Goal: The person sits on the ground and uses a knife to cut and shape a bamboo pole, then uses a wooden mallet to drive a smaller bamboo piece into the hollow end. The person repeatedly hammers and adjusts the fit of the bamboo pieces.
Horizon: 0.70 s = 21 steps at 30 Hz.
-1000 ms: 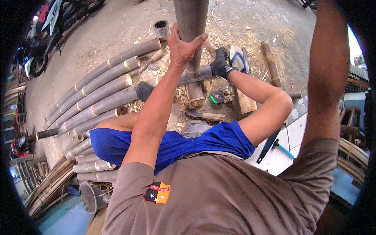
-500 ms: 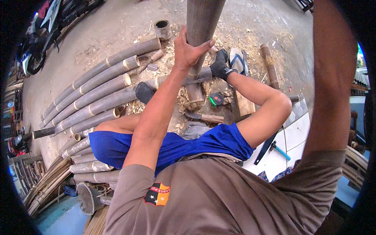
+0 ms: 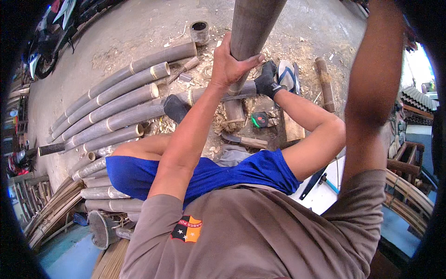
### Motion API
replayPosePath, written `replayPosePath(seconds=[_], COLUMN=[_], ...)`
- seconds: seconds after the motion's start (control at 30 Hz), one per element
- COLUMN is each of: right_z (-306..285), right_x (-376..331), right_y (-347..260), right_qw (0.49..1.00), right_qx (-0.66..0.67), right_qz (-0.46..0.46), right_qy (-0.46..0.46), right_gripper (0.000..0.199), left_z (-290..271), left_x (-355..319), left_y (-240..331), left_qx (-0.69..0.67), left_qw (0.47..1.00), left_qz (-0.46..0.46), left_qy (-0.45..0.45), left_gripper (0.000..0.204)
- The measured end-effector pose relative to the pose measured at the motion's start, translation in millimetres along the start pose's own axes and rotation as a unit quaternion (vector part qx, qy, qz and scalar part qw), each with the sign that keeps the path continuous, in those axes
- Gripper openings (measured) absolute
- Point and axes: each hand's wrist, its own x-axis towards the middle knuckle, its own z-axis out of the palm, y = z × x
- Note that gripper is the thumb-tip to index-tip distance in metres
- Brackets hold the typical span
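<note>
My left hand (image 3: 232, 65) is closed round a thick grey-brown bamboo pole (image 3: 256, 28), which rises past the top edge. The pole's lower part stands over a long bamboo culm (image 3: 134, 116) lying across the floor, with my feet in dark socks against it. My right arm (image 3: 374, 79) is raised, and its hand is beyond the top edge, out of sight. Below the pole's foot lie a green-and-black tape measure (image 3: 260, 120) and a curved knife (image 3: 246, 141) with a wooden handle.
Several bamboo culms (image 3: 125, 69) lie to the left. A short bamboo ring (image 3: 200, 32) stands beyond them. Wood shavings cover the floor. A sandal (image 3: 288, 76) and a bamboo piece (image 3: 325, 83) lie to the right. A hammer (image 3: 331, 184) rests on white tiles.
My raised right arm has swung inward to the left. The whole view has shifted slightly, while my left hand keeps its hold on the pole.
</note>
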Motion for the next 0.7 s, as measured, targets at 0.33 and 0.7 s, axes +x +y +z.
replayPosePath(seconds=[0.33, 0.7], right_z=[72, 225], right_x=[-29, -91], right_y=[-180, -246], right_qw=[0.826, 0.797], right_qx=[0.544, 0.569], right_qz=[-0.146, -0.151], right_qy=[-0.024, -0.133], right_gripper=[0.074, 0.068], left_z=[-8, -5], left_x=[-7, 7], left_y=[3, 11], left_qx=[0.024, -0.03], left_qw=[0.999, 0.999], left_qz=[-0.031, 0.006], left_qy=[-0.002, -0.024], left_gripper=[0.081, 0.079])
